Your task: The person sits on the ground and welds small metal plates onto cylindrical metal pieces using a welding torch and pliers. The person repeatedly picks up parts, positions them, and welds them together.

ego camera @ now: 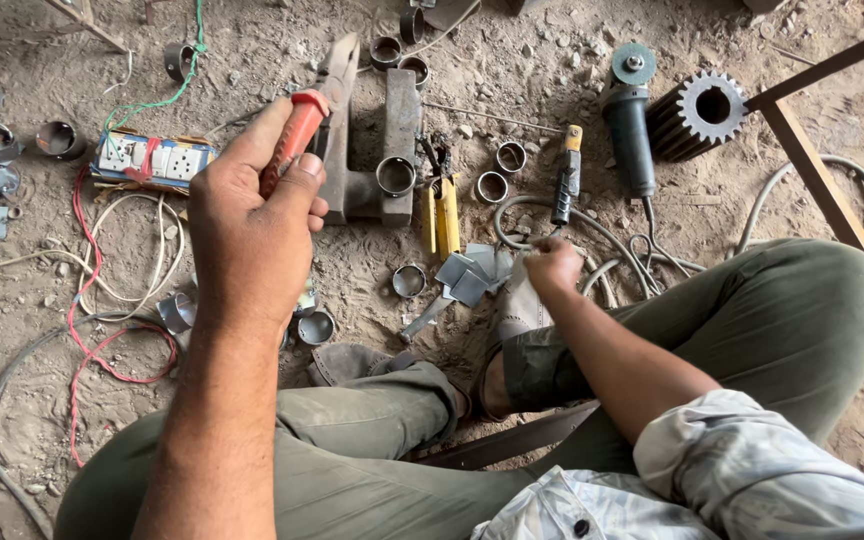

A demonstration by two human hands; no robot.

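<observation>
My left hand [252, 225] is clenched round the orange-red plastic handle [292, 140] held above the grey steel block [382, 150], and my right hand [552, 265], closed on what may be a thin cable just below that block, could snag it.

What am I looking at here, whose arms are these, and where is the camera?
The single picture comes from a camera on a person's head, looking down at their own lap and hands. They sit on a dirt floor. The left hand grips a red-handled tool; the right hand reaches down toward flat metal pieces. Around lie an angle grinder, a toothed gear, short metal rings, a socket board and cables.
</observation>
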